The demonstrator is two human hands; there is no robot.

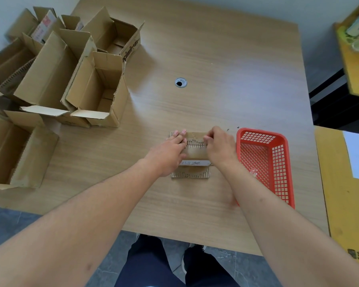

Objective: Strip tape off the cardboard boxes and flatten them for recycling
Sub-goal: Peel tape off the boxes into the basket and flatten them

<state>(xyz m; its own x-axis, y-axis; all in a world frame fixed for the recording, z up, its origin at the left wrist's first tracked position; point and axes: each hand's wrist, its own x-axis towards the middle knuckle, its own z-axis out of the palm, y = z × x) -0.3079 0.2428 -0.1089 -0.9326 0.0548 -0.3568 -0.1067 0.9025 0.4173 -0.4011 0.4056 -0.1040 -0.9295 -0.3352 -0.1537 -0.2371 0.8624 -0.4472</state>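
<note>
A small closed cardboard box [195, 151] sits on the wooden table [216, 65] in front of me, its top flaps meeting in a seam covered by tape. My left hand [170, 151] lies flat on the box's left side, fingers straight, pressing it down. My right hand [219, 147] is at the right end of the seam, its fingertips curled and pinching at the tape there. A flap with a jagged edge [190, 174] sticks out at the near side of the box.
An orange plastic basket [265, 162] stands just right of the box, with a scrap of clear tape inside. Several open cardboard boxes [95, 88] crowd the table's left side. A cable hole [181, 82] is at the table's centre. Yellow cartons stand to the right.
</note>
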